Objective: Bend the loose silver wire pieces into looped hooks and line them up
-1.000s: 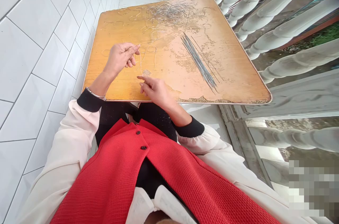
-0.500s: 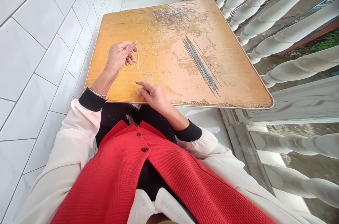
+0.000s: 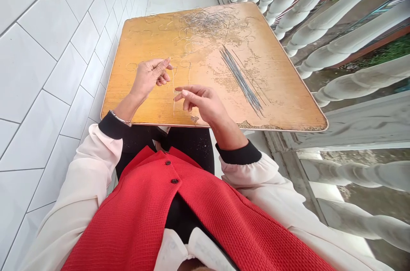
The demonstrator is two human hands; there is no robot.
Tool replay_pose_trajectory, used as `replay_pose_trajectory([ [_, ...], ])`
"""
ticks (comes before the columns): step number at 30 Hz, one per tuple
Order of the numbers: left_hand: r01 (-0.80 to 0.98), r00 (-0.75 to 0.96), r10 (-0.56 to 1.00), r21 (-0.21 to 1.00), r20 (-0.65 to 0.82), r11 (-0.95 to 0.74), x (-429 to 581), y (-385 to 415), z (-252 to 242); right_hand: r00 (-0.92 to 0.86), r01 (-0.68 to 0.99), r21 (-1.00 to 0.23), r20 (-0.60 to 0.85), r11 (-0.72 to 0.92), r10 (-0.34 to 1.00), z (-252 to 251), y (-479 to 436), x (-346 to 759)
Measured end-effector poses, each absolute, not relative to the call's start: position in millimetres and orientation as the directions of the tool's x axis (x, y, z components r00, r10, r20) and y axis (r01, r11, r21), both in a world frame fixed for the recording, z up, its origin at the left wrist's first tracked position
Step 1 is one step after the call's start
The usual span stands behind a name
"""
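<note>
A thin pale strand (image 3: pixel 173 79) hangs from the pinched thumb and finger of my left hand (image 3: pixel 150 77), above the left part of the tabletop (image 3: pixel 144 111). Beside the strand's lower part is my right hand (image 3: pixel 205 101), its index finger and thumb reaching left and spread a little apart. Whether those fingertips touch the strand is too small to tell. A bundle of thin grey rods (image 3: pixel 241 81) lies slantwise on the table to the right of my hands. Behind it sits a tangled heap of thin wire (image 3: pixel 208 21).
Loose curled wires (image 3: pixel 190 45) lie between the heap and my hands. A white tiled wall (image 3: pixel 41 62) runs along the left. White balusters (image 3: pixel 339 49) stand on the right, close to the table's edge.
My right hand has moved up and to the right, and its fingers are more spread. My left hand has shifted slightly right and down, still pinching the strand.
</note>
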State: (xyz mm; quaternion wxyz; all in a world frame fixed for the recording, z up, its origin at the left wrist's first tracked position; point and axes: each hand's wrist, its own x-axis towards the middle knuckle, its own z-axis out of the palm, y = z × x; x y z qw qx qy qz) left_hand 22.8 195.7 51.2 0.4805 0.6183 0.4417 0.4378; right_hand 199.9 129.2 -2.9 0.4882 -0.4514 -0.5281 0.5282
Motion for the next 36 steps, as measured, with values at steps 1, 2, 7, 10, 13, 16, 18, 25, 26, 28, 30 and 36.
replay_pose_trajectory([
  [1, 0.128, 0.235, 0.965, 0.98, 0.118, -0.151, 25, 194, 50, -0.097, -0.054, -0.998, 0.044, 0.039, 0.994, 2, 132, 199],
  [2, 0.131, 0.242, 0.963, 0.979, 0.119, -0.154, 26, 192, 48, -0.085, -0.057, -0.997, 0.047, 0.043, 0.995, 6, 134, 197],
  [7, 0.134, 0.252, 0.958, 0.975, 0.139, -0.177, 31, 188, 40, -0.009, -0.044, -0.997, 0.059, 0.058, 0.998, 8, 143, 184],
  [10, 0.16, 0.277, 0.95, 0.969, 0.141, -0.19, 27, 189, 42, 0.058, -0.047, -0.995, 0.08, 0.083, 0.995, 4, 145, 180],
  [13, 0.173, 0.321, 0.938, 0.966, 0.131, -0.194, 22, 188, 44, 0.104, -0.046, -0.993, 0.106, 0.112, 0.989, 1, 145, 180],
  [16, 0.153, 0.347, 0.933, 0.975, 0.099, -0.161, 21, 186, 43, 0.136, -0.036, -0.99, 0.13, 0.136, 0.982, 0, 146, 179],
  [18, 0.135, 0.349, 0.935, 0.983, 0.067, -0.121, 22, 184, 40, 0.163, -0.028, -0.987, 0.15, 0.156, 0.975, 0, 147, 179],
  [25, 0.058, 0.278, 0.958, 0.994, 0.069, -0.088, 27, 183, 33, 0.133, -0.084, -0.984, 0.146, 0.158, 0.98, 1, 144, 176],
  [26, 0.053, 0.268, 0.961, 0.994, 0.073, -0.091, 28, 184, 33, 0.114, -0.107, -0.983, 0.139, 0.151, 0.984, 1, 143, 176],
  [28, 0.05, 0.255, 0.964, 0.994, 0.081, -0.097, 27, 184, 33, 0.085, -0.15, -0.979, 0.129, 0.141, 0.988, 1, 143, 177],
  [30, 0.052, 0.243, 0.965, 0.992, 0.097, -0.113, 27, 184, 33, 0.067, -0.178, -0.975, 0.123, 0.134, 0.99, 1, 143, 178],
  [36, 0.09, 0.229, 0.967, 0.986, 0.114, -0.137, 27, 184, 32, 0.043, -0.199, -0.973, 0.111, 0.118, 0.993, 0, 143, 181],
])
